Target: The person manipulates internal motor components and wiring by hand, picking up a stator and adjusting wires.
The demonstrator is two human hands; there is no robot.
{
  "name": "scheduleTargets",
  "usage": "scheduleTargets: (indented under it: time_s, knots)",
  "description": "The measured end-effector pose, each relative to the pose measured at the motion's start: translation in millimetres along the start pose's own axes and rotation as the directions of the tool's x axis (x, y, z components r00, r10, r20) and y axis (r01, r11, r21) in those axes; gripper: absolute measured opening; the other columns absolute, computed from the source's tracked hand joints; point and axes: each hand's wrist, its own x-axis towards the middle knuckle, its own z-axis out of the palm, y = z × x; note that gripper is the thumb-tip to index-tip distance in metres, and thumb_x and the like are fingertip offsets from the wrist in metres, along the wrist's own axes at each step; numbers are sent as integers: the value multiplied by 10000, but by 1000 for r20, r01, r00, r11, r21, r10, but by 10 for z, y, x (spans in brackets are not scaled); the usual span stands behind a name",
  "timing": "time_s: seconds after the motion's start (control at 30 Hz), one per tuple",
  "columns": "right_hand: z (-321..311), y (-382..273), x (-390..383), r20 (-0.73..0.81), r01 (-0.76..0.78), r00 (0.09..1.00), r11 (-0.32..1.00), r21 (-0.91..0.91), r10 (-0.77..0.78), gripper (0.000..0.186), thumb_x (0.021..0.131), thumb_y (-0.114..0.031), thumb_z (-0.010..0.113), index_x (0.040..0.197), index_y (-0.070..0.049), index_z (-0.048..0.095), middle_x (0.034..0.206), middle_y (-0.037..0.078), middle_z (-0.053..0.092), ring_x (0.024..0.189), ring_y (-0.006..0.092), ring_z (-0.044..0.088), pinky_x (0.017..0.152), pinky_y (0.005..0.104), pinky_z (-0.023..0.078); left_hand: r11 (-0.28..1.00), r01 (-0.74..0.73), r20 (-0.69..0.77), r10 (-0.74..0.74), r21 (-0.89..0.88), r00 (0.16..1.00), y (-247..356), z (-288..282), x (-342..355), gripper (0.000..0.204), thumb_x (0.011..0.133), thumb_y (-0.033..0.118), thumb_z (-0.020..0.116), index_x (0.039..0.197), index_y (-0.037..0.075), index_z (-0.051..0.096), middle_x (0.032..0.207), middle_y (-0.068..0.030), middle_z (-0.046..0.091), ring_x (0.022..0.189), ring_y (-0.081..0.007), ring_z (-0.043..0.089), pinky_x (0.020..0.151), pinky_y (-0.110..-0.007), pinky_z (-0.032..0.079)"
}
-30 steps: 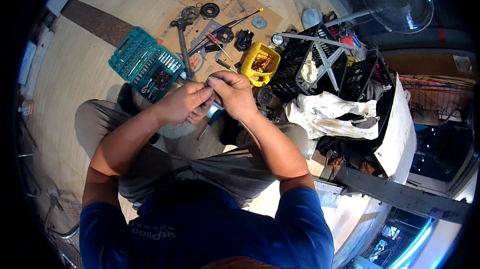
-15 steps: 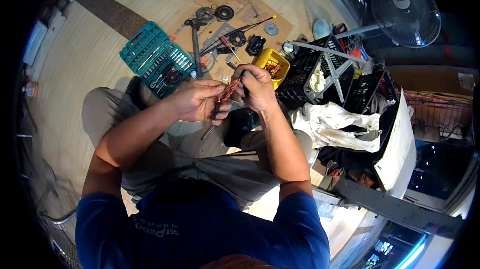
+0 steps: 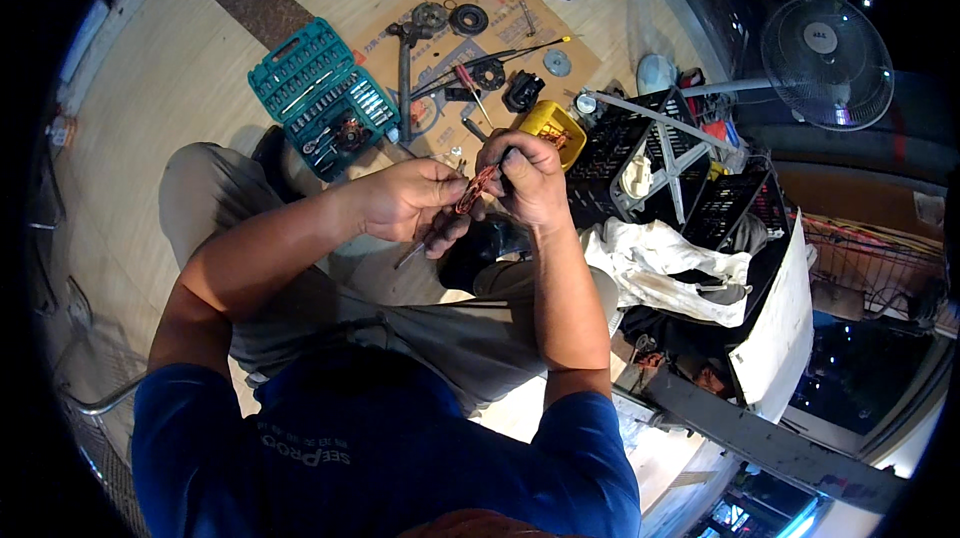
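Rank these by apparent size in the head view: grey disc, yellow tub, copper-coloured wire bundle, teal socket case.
1. Teal socket case
2. Yellow tub, partly hidden
Unranked: copper-coloured wire bundle and grey disc. The bundle looks longer but narrower, partly covered and nearer the camera.

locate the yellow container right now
In the head view, the yellow container is right of centre, just beyond the right hand, left of the black crate.

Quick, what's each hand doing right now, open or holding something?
Left hand: closed, holding the copper-coloured wire bundle.
Right hand: closed, holding the same bundle.
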Motion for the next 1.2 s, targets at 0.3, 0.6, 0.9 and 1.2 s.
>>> scheduleTargets:
  time_s: [0.3,0.6,0.9,1.2]
  knots:
    - [-24,12,-14,15,53,998,998,14,-53,405,881,-374,658,909,27,605,716,60,591,565,108,529,503,225,408,998,-46,-32,45,-37,998,-39,38,68,246,993,259,475,997,36,578,735,-47,524,547,-114,401,510,-253,347]
    - [-20,-31,-20,-103,39,994,998,-46,-43,415,858,-382,682,889,22,593,707,81,571,545,129,519,474,228,394,984,-111,-160,133,141,978,-79,55,176,232,1000,239,461,986,30,561,697,-45,515,563,-129,444,507,-266,368]
    - [-143,-103,-10,-99,46,994,999,-27,-48,406,865,-370,677,898,26,593,724,68,577,559,122,503,509,234,403,989,-141,-232,150,55,961,-44,5,137,297,1019,244,406,1060,-12,550,878,-140,644,786,-243,646,686,-358,523]
    - [-137,-21,38,29,43,999,999,16,-44,441,870,-407,661,902,28,594,732,77,583,571,124,504,516,241,405,998,-62,-56,63,7,996,-103,-34,163,309,999,303,442,1013,17,558,853,-109,634,751,-214,634,671,-339,511]
